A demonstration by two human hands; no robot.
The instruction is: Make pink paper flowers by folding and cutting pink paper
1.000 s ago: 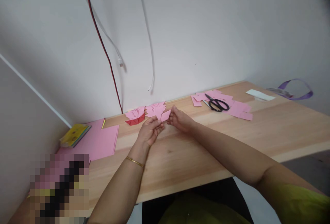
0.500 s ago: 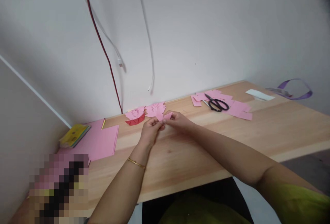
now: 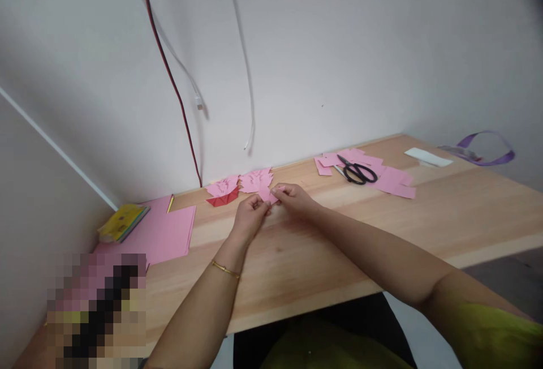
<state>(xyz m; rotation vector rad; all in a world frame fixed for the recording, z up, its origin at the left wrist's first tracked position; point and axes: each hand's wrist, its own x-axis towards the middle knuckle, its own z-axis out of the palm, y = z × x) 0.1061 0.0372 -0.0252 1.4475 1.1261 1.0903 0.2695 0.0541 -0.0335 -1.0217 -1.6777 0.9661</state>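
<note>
A small pink paper piece (image 3: 265, 193) is held between my two hands above the wooden table. My left hand (image 3: 250, 216) pinches its lower edge with bent fingers. On its right side, my right hand (image 3: 293, 198) has thumb and fingertips closed on the paper. Just behind are folded pink paper pieces, one group (image 3: 255, 181) close to the held paper and another (image 3: 223, 187) further left. A red folded paper (image 3: 223, 197) lies in front of the left group.
Black-handled scissors (image 3: 358, 172) rest on pink paper pieces (image 3: 392, 179) at the back right. A white strip (image 3: 428, 157) and a purple band (image 3: 504, 155) are farther right. Pink sheets (image 3: 169, 236) and a yellow packet (image 3: 121, 222) lie left. Cables hang along the wall.
My right hand's thumb and fingertips have shifted up and over the paper, covering its right flap. My fingertips are slightly further apart from each other. The left hand has barely moved.
</note>
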